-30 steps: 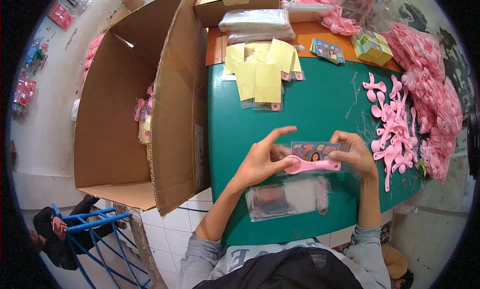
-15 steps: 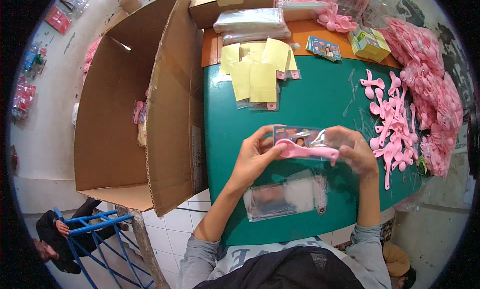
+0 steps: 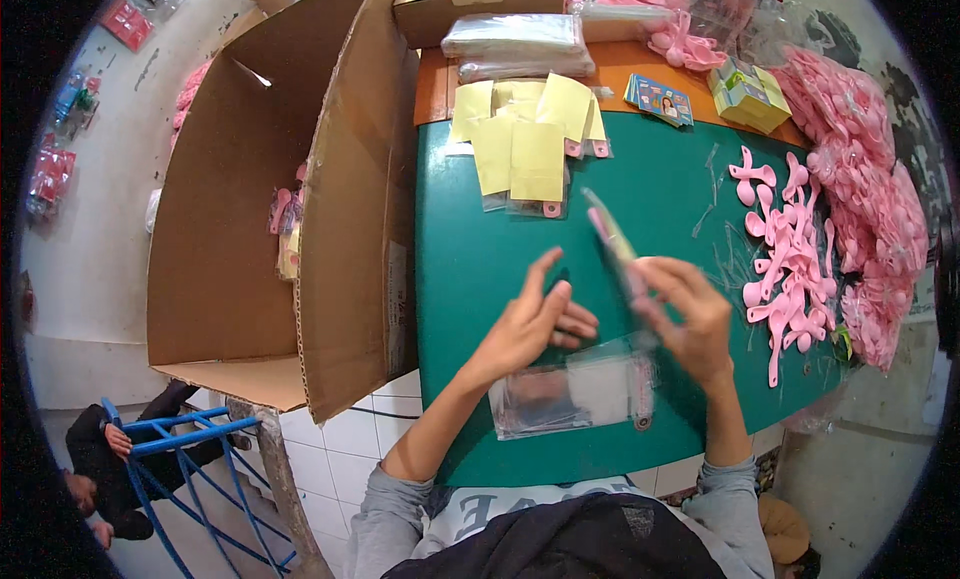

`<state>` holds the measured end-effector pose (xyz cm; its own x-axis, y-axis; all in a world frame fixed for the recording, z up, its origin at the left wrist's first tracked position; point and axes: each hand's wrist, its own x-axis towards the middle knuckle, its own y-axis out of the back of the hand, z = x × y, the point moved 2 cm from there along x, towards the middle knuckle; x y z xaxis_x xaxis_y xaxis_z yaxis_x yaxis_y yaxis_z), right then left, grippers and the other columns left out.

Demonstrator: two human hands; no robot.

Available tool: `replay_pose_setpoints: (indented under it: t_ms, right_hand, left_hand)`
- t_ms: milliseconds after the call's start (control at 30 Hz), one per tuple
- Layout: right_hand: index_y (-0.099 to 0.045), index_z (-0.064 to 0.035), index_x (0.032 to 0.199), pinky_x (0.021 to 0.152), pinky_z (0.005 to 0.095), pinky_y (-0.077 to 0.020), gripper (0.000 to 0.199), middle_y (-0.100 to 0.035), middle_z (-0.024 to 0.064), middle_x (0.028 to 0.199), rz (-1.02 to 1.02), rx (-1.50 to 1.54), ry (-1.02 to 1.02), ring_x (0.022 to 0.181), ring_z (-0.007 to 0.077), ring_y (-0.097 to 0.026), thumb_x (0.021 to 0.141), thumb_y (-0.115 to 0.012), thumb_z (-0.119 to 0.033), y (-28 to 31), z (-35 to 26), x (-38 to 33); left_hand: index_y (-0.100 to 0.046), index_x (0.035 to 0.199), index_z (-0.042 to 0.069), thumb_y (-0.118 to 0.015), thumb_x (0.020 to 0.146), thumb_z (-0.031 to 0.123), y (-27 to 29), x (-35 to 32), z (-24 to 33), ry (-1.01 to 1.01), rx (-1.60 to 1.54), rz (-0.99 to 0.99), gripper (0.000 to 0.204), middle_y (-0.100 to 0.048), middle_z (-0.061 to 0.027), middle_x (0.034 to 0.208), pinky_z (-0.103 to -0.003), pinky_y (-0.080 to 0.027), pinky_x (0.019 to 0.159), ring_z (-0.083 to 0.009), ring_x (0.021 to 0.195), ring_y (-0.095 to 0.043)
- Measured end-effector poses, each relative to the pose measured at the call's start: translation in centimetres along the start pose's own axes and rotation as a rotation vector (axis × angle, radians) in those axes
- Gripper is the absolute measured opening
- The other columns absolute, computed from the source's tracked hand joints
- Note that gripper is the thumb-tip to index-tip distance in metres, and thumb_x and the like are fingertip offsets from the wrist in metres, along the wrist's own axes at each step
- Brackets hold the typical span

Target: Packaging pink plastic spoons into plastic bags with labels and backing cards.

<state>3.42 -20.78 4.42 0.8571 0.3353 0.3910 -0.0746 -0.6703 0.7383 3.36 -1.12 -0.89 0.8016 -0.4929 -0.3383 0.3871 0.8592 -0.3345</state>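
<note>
Right hand (image 3: pixel 685 309) grips a packet (image 3: pixel 612 235), long axis slanting away and leftward

Grn tabletop (image 3: pixel 470 279) w/ pink spoons (image 3: pixel 796 264) R, yellow-card pkts (image 3: pixel 537 164) at back, clear bags (image 3: pixel 600 394) nr front.

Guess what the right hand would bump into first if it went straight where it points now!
Probably the pile of yellow-card packets, ahead and to its left, touched first by the held packet in the right hand. Its height is unclear, so it might pass over.
</note>
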Motion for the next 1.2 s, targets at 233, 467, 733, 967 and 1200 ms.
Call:
replay_pose_setpoints:
  t_ms: [233,467,733,967,1200]
  right_hand:
    - [-0.056,-0.0037,0.095,0.082,0.0373,-0.0452,0.028,-0.053,0.0135,0.104,-0.41,0.093,0.046,0.093,0.028,-0.055,0.072,-0.067,-0.015,-2.0,-0.4,-0.7]
    - [-0.054,-0.0036,0.087,0.077,0.0394,-0.0419,0.022,-0.049,0.0123,0.091,-0.526,0.178,0.09,0.092,0.0301,-0.051,0.071,-0.065,-0.013,-3.4,-1.2,-1.3]
    - [-0.053,-0.0042,0.08,0.073,0.0376,-0.0407,0.019,-0.048,0.0104,0.082,-0.432,0.047,0.208,0.085,0.0275,-0.051,0.071,-0.065,-0.015,-3.7,-1.8,-1.7]
    - [-0.053,-0.0054,0.079,0.075,0.0362,-0.0394,0.018,-0.048,0.0076,0.081,-0.377,-0.001,0.355,0.08,0.0244,-0.052,0.071,-0.066,-0.016,-3.6,-2.1,-1.5]
    - [-0.048,-0.0062,0.071,0.067,0.0265,-0.0392,0.016,-0.05,0.0024,0.074,-0.183,0.798,-0.194,0.072,0.0139,-0.049,0.076,-0.06,-0.015,5.3,7.6,1.7]
  left_hand:
    - [0.005,0.141,0.009,-0.034,0.094,0.013,-0.6,-1.8,-0.1,-0.007,0.366,-0.044,0.061,-0.063,-0.0202,0.093,-0.036,-0.053,0.073,-0.0262,0.084,-0.065]
    - [-0.004,0.142,0.013,-0.036,0.094,0.009,-1.0,-2.6,-0.8,0.026,0.262,-0.046,0.058,-0.062,-0.0201,0.096,-0.035,-0.05,0.082,-0.0215,0.091,-0.061]
    - [-0.015,0.141,0.01,-0.041,0.093,0.008,-1.2,-2.1,-0.7,0.116,-0.161,0.018,0.055,-0.061,-0.0126,0.094,-0.029,-0.049,0.08,-0.0136,0.088,-0.059]
    - [-0.034,0.135,0.009,-0.051,0.088,0.004,-1.6,-1.6,-1.1,-0.073,0.067,0.098,0.05,-0.063,-0.0067,0.078,-0.025,-0.049,0.07,-0.0078,0.074,-0.058]
    - [-0.055,0.114,0.001,-0.049,0.091,0.011,0.2,-2.4,-1.2,-0.047,0.147,0.088,0.026,-0.066,-0.0103,0.087,-0.023,-0.049,0.067,-0.0098,0.075,-0.06]
